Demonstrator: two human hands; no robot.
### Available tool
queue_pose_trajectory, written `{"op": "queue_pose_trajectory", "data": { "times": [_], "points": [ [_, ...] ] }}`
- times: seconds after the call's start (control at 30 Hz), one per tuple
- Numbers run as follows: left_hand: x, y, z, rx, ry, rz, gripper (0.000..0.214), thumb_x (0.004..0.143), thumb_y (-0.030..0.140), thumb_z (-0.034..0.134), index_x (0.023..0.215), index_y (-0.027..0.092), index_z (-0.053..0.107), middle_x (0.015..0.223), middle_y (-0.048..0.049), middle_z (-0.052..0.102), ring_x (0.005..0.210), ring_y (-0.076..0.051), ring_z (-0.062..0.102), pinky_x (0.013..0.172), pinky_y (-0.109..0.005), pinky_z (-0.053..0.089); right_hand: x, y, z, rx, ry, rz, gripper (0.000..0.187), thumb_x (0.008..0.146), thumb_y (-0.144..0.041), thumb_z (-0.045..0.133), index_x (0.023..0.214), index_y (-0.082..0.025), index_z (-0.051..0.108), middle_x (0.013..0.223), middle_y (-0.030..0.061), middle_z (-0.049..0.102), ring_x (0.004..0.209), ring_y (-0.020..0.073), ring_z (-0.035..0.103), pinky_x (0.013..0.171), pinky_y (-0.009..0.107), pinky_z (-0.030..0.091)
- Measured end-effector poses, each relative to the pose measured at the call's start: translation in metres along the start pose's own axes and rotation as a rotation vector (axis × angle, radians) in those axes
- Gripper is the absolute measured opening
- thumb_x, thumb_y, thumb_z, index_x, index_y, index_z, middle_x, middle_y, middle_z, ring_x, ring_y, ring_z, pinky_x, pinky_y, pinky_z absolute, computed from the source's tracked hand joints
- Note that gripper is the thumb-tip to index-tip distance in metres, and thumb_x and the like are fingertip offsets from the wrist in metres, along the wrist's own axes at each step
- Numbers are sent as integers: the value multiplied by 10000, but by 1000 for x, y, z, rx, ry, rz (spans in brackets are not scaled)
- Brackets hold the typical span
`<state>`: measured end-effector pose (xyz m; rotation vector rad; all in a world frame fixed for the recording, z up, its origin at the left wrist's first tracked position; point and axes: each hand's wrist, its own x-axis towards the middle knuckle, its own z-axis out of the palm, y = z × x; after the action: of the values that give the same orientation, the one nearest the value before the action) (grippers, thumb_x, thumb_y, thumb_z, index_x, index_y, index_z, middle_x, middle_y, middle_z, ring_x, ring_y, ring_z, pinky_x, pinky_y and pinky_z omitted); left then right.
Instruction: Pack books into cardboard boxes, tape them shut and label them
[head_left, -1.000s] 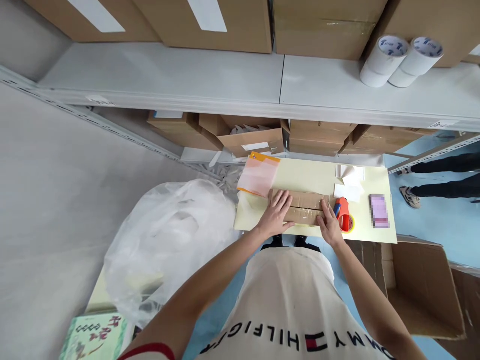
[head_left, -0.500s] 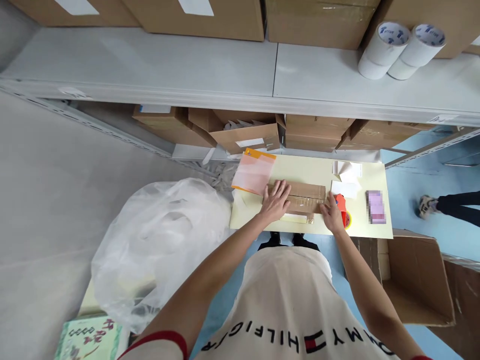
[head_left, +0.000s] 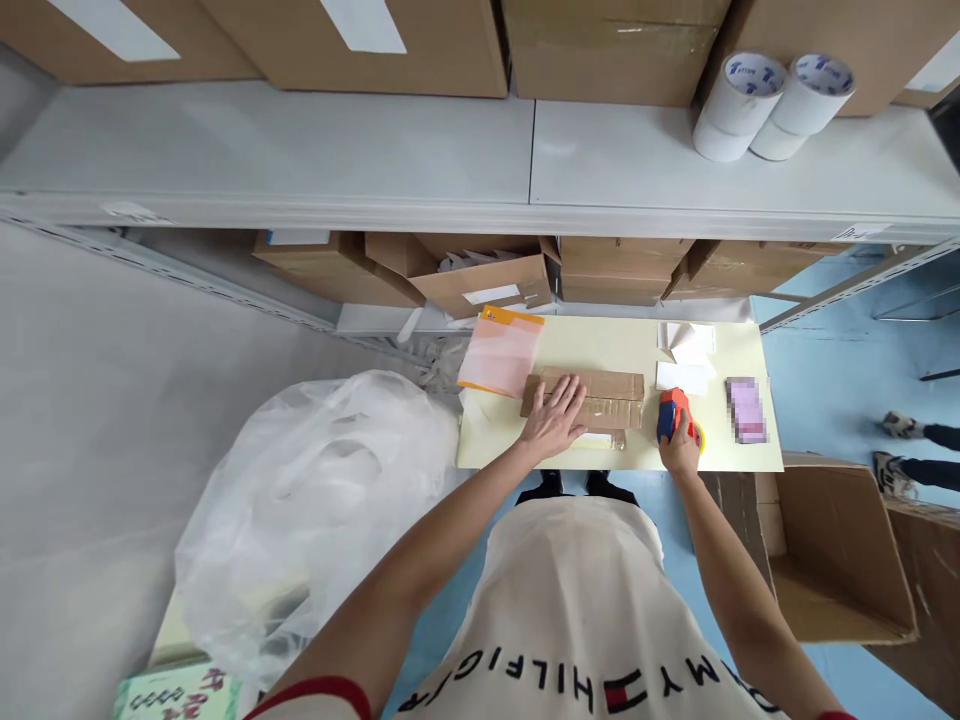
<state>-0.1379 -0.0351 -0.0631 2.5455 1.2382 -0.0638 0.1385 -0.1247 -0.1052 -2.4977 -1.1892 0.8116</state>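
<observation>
A flat brown cardboard box (head_left: 607, 398) with tape across it lies on a small pale yellow table (head_left: 622, 345). My left hand (head_left: 553, 415) rests flat on the box's left part, fingers spread. My right hand (head_left: 679, 446) is wrapped round an orange and blue tape dispenser (head_left: 673, 413) just right of the box. A pink plastic pouch with an orange edge (head_left: 501, 353) lies at the table's left corner.
White paper slips (head_left: 684, 358) and a pink blurred item (head_left: 745, 410) sit on the table's right side. An open cardboard box (head_left: 832, 550) stands on the floor at right, a clear plastic bag (head_left: 315, 500) at left. Shelves with boxes and tape rolls (head_left: 772, 105) are ahead. Another person's feet (head_left: 904, 445) are far right.
My right hand left the box's right end and closed on the tape dispenser. My left hand stayed on the box. The other person's feet moved right.
</observation>
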Motion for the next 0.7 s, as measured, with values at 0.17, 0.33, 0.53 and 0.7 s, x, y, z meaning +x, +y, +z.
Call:
{"op": "queue_pose_trajectory", "data": {
  "times": [0.17, 0.33, 0.53, 0.7],
  "points": [
    [1, 0, 2, 3, -5, 29, 727, 919, 478, 520, 1542, 181, 296, 1624, -141, 208, 1512, -303, 184, 1194, -617, 113, 2, 9, -59, 494, 83, -97, 655, 709, -297, 509, 1349, -161, 503, 919, 69, 703, 795, 244, 654, 703, 376, 523],
    [-3, 16, 7, -55, 46, 90, 716, 896, 443, 570, 1531, 220, 327, 1608, -135, 279, 1499, -317, 223, 1198, -611, 117, 7, -60, -102, 567, 98, -427, 376, 782, -408, 491, 1012, -178, 680, 785, 43, 680, 723, 210, 599, 665, 326, 484],
    [-9, 27, -2, -277, 84, 36, 682, 882, 451, 590, 1479, 175, 411, 1563, -176, 369, 1480, -344, 268, 1185, -625, 131, 14, -124, -81, 396, -224, -545, 429, 813, -571, 524, 738, -177, 678, 675, 36, 652, 638, 185, 571, 611, 301, 469],
    [-5, 21, -23, -894, 132, -106, 439, 981, 376, 384, 1364, 247, 556, 1413, -78, 583, 1376, -244, 462, 1147, -471, 332, 25, -122, -79, 367, -287, -578, 489, 805, -635, 527, 717, -176, 674, 657, 29, 641, 609, 175, 564, 590, 299, 472]
  ]
}}
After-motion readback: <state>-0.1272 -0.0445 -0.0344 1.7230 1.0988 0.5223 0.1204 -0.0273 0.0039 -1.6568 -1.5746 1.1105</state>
